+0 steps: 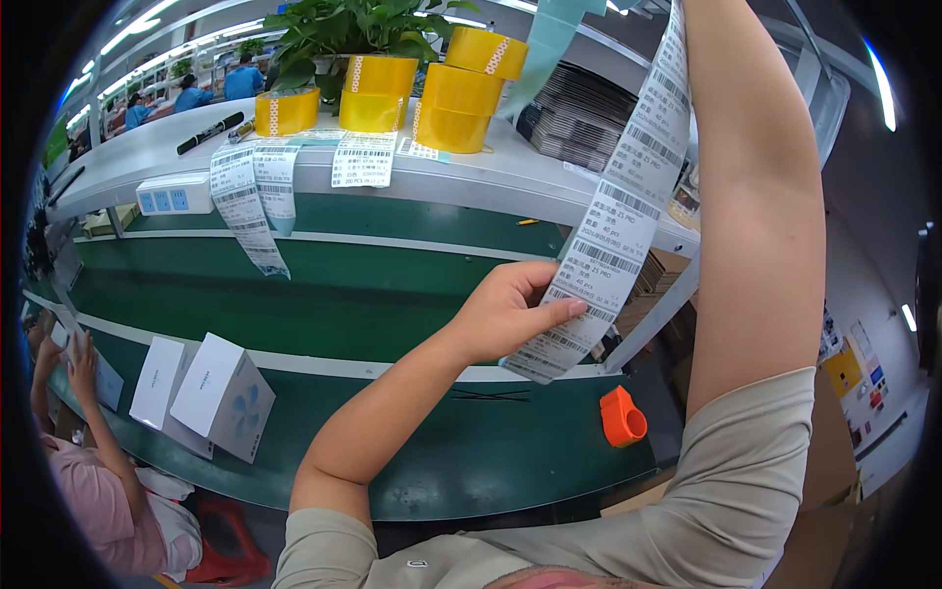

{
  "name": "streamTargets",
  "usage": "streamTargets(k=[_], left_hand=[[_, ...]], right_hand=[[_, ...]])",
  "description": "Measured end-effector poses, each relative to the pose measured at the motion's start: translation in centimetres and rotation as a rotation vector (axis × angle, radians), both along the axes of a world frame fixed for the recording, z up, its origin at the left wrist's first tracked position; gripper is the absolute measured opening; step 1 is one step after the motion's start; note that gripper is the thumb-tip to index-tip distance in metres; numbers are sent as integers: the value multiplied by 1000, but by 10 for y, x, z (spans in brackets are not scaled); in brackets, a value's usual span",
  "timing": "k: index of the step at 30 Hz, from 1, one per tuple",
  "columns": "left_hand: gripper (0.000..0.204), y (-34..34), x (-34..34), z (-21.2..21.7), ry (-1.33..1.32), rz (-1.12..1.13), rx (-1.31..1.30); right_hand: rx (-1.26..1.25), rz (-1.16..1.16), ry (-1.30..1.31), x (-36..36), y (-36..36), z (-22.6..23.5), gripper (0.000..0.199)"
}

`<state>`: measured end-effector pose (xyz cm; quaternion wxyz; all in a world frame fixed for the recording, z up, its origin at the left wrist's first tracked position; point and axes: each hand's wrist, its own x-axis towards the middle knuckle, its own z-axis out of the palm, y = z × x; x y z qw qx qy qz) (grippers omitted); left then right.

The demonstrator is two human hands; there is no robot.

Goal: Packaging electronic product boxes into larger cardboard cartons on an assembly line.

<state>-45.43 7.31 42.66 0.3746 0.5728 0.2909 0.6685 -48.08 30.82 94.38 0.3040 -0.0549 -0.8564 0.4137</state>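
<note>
A long strip of white printed labels (613,221) runs from the top edge down toward the middle of the bench. Near its lower end my left hand (505,312) pinches it, thumb on the front face and fingers partly hidden behind. My right forearm (736,79) reaches up beside the strip and leaves the picture at the top, so the right hand is out of sight. Other label strips (245,206) hang over the edge of the shelf, left of my left hand.
Yellow tape rolls (456,108), a potted plant (343,34), a black marker (210,133) and a dark stack (579,113) sit on the shelf (324,177). Below are white boxes (224,398), thin black strips (491,396) and an orange ring-shaped thing (621,417). A co-worker (108,481) works at left.
</note>
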Motion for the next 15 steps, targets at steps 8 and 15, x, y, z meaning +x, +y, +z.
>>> streamTargets(k=[8, 15], left_hand=[[26, -4, -6, -8, -31, 20, -13], [25, 3, 1, -3, -12, -3, 5]], right_hand=[[668, -629, 1, -5, -74, -88, 20], [619, -691, 238, -1, -56, -68, 22]])
